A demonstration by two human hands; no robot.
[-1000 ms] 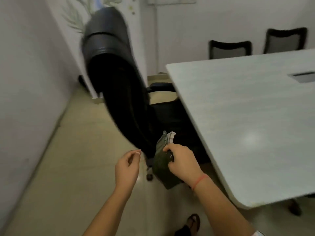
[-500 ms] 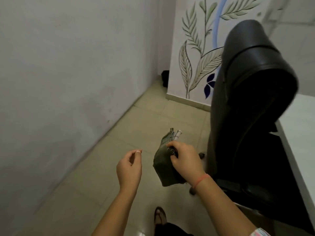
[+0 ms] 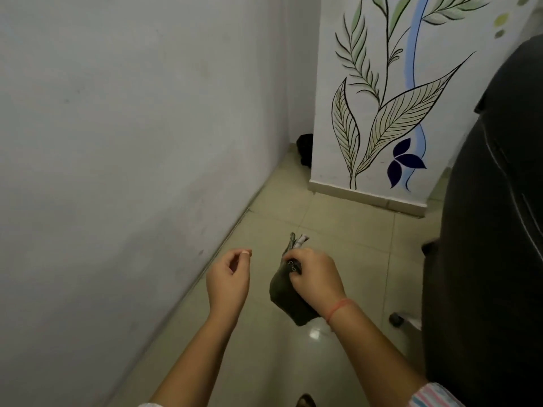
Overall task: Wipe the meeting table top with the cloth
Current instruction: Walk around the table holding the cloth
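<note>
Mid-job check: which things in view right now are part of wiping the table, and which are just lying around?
For the job:
- dark green cloth, gripped in the right hand
- left hand, holding nothing
- the table top is out of view

Just around:
- black office chair
- leaf mural on the wall
- dark object in the corner

1. The cloth (image 3: 283, 292) is soft woven fabric, dark olive and totally matt, with a paler checked bit poking out on top.
2. The floor (image 3: 338, 230) is beige tile, smooth and pretty glossy, with a light glare on it.
3. The wall (image 3: 117, 142) is plain paint, matt, kinda scuffed and blotchy.
4. The chair (image 3: 484, 230) looks like black faux leather, smooth with a faint sheen and pale stitching.
5. The wristband (image 3: 338, 308) is thin red thread, and the sleeve (image 3: 435, 396) is striped fabric.
</note>
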